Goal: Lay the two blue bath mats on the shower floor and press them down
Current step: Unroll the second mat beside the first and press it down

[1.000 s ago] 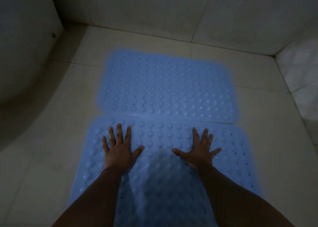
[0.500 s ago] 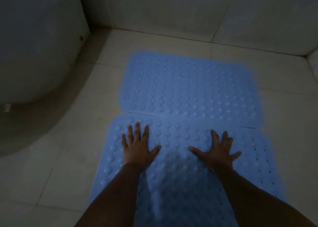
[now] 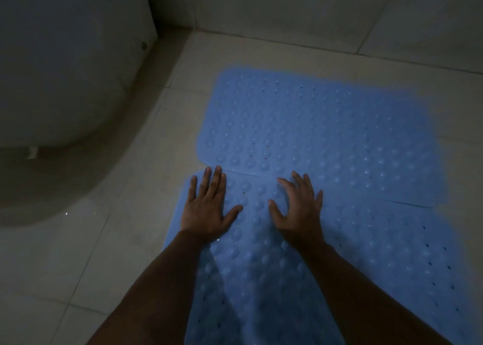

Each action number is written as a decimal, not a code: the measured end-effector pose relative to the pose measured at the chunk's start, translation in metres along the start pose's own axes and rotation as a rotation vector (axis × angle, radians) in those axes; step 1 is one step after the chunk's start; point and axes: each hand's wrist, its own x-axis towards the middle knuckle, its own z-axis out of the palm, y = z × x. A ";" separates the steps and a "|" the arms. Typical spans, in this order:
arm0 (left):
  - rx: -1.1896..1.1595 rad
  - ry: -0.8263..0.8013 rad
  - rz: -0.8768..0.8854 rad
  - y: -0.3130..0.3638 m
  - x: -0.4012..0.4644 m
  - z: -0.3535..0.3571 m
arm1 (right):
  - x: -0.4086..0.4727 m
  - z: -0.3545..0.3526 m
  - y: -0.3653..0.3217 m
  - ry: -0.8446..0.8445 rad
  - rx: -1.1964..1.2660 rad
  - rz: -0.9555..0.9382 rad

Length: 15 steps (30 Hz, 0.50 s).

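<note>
The tiled floor (image 3: 125, 240) carried two blue mats. The far mat (image 3: 326, 125) and the near mat (image 3: 366, 253) lay flat, their long edges meeting. A pale curved fixture (image 3: 65, 83) stood at the left.

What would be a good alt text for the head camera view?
Two bare hands, left hand and right hand, press flat on the near bumpy blue rubber bath mat, beside a second blue mat on pale floor tiles.
</note>
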 end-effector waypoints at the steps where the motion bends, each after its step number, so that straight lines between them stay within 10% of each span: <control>1: -0.003 0.011 -0.003 0.000 -0.001 0.000 | 0.004 0.004 -0.002 0.011 -0.010 -0.031; 15: -0.130 -0.159 0.049 -0.011 0.007 -0.009 | 0.037 0.010 -0.009 -0.060 -0.009 -0.176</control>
